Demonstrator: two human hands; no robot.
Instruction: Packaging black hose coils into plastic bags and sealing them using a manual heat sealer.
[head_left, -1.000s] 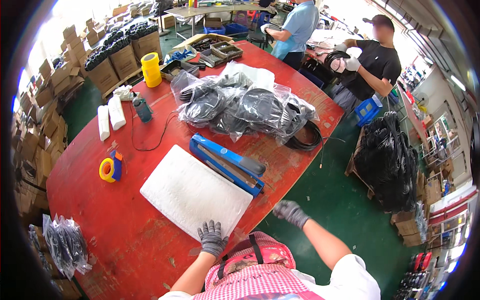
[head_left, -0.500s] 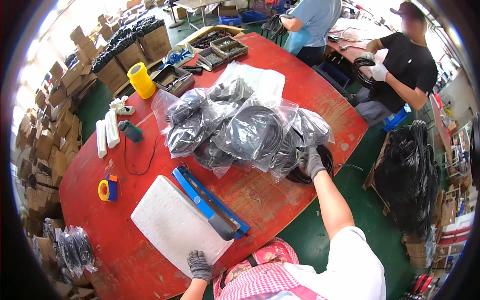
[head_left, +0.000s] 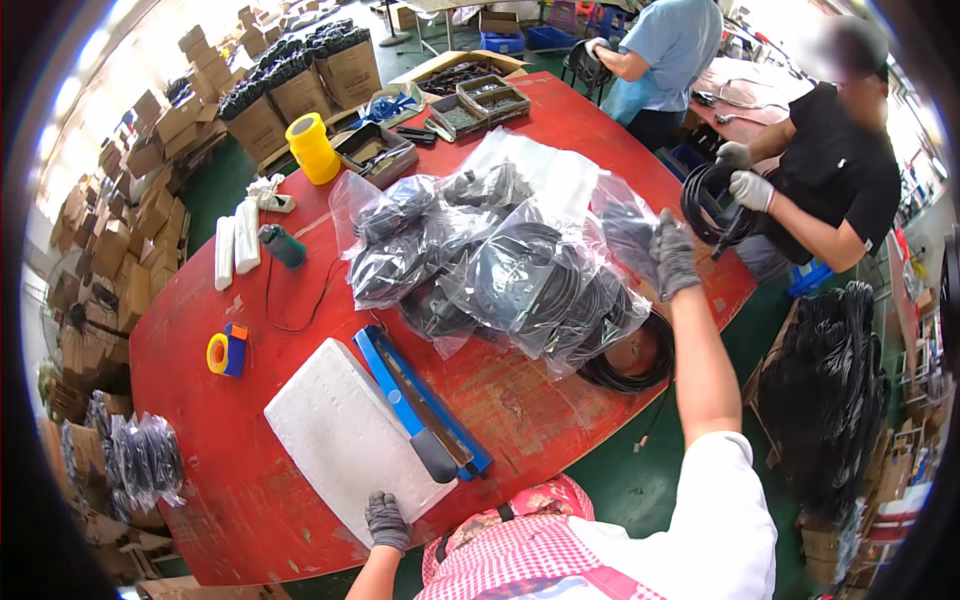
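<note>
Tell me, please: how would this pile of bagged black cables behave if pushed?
The pile of bagged black cables would probably shift unevenly, being loosely heaped. Its shiny plastic film may be slippery. The round coils suggest some flexibility.

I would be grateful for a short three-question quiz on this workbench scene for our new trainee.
1. Open question: what is the person's left grey-gloved hand resting on?

2. True or false: the blue-and-orange tape dispenser with a yellow roll sits nearer the person than the upright stack of yellow tape rolls.

3. Multiple choice: which of the person's hands is at the heap of clear plastic bags with black cable coils inside?
a) left
b) right

Key:
1. The white rectangular foam slab.
2. True.
3. b, the right grey-gloved hand.
</note>
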